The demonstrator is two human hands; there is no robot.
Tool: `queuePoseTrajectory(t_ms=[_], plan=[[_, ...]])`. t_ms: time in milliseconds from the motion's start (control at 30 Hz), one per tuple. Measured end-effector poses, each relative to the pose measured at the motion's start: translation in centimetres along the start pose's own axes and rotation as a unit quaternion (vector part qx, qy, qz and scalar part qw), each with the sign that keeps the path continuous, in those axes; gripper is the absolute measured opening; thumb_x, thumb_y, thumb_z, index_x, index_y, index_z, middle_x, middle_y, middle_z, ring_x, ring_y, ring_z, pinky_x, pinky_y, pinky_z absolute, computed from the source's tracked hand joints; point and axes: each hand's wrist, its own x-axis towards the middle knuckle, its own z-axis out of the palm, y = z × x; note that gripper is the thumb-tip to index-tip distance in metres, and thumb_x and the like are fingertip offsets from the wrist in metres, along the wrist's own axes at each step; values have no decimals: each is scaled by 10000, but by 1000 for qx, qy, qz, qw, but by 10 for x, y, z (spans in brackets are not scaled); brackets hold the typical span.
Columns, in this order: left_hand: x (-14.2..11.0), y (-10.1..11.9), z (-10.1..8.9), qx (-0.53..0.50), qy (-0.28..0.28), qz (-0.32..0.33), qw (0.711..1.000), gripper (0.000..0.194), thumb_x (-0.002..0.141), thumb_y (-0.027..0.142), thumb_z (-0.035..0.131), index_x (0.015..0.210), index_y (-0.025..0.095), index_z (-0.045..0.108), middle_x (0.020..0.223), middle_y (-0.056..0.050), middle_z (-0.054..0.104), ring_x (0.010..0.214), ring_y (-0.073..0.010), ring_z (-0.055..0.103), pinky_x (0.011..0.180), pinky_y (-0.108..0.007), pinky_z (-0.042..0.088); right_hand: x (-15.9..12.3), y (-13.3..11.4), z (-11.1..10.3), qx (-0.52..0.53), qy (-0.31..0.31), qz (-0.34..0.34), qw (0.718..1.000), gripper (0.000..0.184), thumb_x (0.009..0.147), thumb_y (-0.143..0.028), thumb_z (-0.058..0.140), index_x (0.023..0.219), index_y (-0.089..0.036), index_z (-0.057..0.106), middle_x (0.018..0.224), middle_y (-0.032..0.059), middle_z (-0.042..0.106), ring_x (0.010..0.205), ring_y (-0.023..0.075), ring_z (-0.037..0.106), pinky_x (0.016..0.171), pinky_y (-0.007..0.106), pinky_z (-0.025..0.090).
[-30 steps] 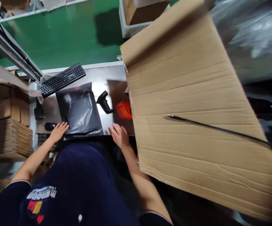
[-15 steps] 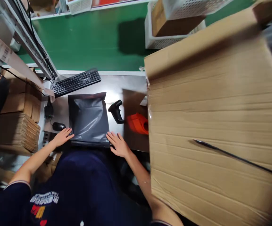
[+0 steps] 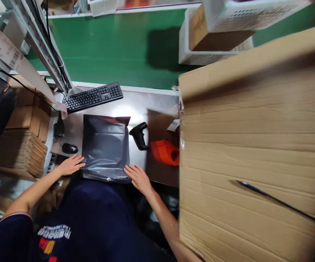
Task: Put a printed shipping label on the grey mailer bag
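A dark grey plastic mailer bag [image 3: 106, 145] lies flat on the metal worktop [image 3: 152, 109] in front of me. My left hand [image 3: 70, 165] rests with fingers stretched out at the bag's near left corner. My right hand [image 3: 138, 177] lies flat, fingers spread, at the bag's near right corner. Both hands touch the bag's near edge and hold nothing.
A black barcode scanner [image 3: 139, 135] and an orange tape dispenser [image 3: 165, 152] lie right of the bag. A keyboard [image 3: 93, 97] and mouse [image 3: 69, 148] sit at the left. A large cardboard box [image 3: 255, 153] fills the right. Flat cartons [image 3: 23, 145] stack at the left; a green conveyor [image 3: 113, 47] runs behind.
The view has shifted, so everything sits further right and lower in frame. Both hands stay flat at the bag's near corners, with the right one moved slightly inward onto the bag's edge.
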Motion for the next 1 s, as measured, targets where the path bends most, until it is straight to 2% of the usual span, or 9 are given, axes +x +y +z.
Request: queuePoseTrajectory(t_ms=[167, 333, 433, 500, 567, 667, 833, 933, 1000], plan=[[-16, 17, -17, -8, 24, -65, 998, 628, 985, 182, 488, 1608, 190, 405, 1688, -145, 335, 1588, -278, 279, 1308, -516, 238, 4, -34, -34, 120, 166, 102, 973, 612, 857, -90, 450, 1410, -261, 650, 1469, 82, 632, 1416, 278, 544, 1163, 566, 441], [23, 28, 4, -28, -16, -106, 994, 596, 986, 107, 411, 1575, 189, 462, 1630, -134, 440, 1553, -269, 358, 1282, -517, 297, 39, -50, -52, 175, 248, 154, 940, 439, 912, -149, 477, 1233, -251, 758, 1286, 92, 742, 1295, 306, 651, 1131, 576, 488], [43, 30, 9, -87, 54, -97, 990, 526, 1010, 148, 381, 1479, 251, 594, 1580, -92, 521, 1532, -266, 397, 1268, -508, 336, 58, -53, -66, 210, 269, 181, 922, 354, 949, -210, 497, 1140, -240, 793, 1193, 102, 775, 1200, 317, 707, 1110, 571, 517], [47, 28, -6, -138, 130, -90, 978, 471, 1041, 272, 394, 1444, 222, 632, 1530, -124, 571, 1506, -284, 441, 1258, -527, 356, 71, -52, -81, 228, 311, 189, 903, 341, 957, -236, 498, 1113, -238, 801, 1156, 102, 786, 1127, 315, 738, 1086, 573, 535], [47, 21, -37, -205, 211, -93, 951, 493, 1047, 407, 428, 1428, 183, 647, 1480, -159, 610, 1460, -297, 504, 1232, -531, 403, 90, -52, -102, 241, 377, 178, 876, 317, 970, -295, 526, 1108, -233, 804, 1127, 105, 793, 1065, 317, 756, 1063, 584, 546], [51, 9, -108, -342, 303, -108, 883, 529, 1012, 519, 525, 1375, 172, 692, 1370, -159, 690, 1325, -305, 633, 1166, -496, 494, 127, -55, -143, 275, 480, 120, 824, 409, 949, -517, 614, 1115, -195, 804, 1098, 136, 793, 1022, 347, 757, 1002, 598, 570], [67, 1, -230, -568, 383, -162, 710, 594, 945, 599, 637, 1372, 191, 696, 1311, -134, 728, 1225, -326, 694, 1136, -516, 515, 179, -75, -230, 345, 541, 152, 751, 431, 925, -584, 678, 881, -168, 784, 798, 72, 734, 714, 252, 711, 670, 397, 597], [78, -12, -277, -569, 433, -141, 685, 545, 875, 601, 740, 1205, 170, 782, 1147, -117, 785, 1151, -303, 720, 1089, -453, 535, 195, -72, -269, 322, 571, 172, 735, 486, 885, -569, 750, 623, -179, 627, 557, -24, 495, 528, 129, 493, 504, 266, 422], [93, -30, -295, -561, 470, -163, 662, 437, 791, 554, 841, 931, 142, 807, 853, -63, 775, 914, -237, 747, 888, -351, 592, 209, -57, -283, 344, 557, 169, 736, 542, 835, -608, 785, 584, -184, 558, 544, -42, 433, 514, 99, 398, 469, 242, 335]])
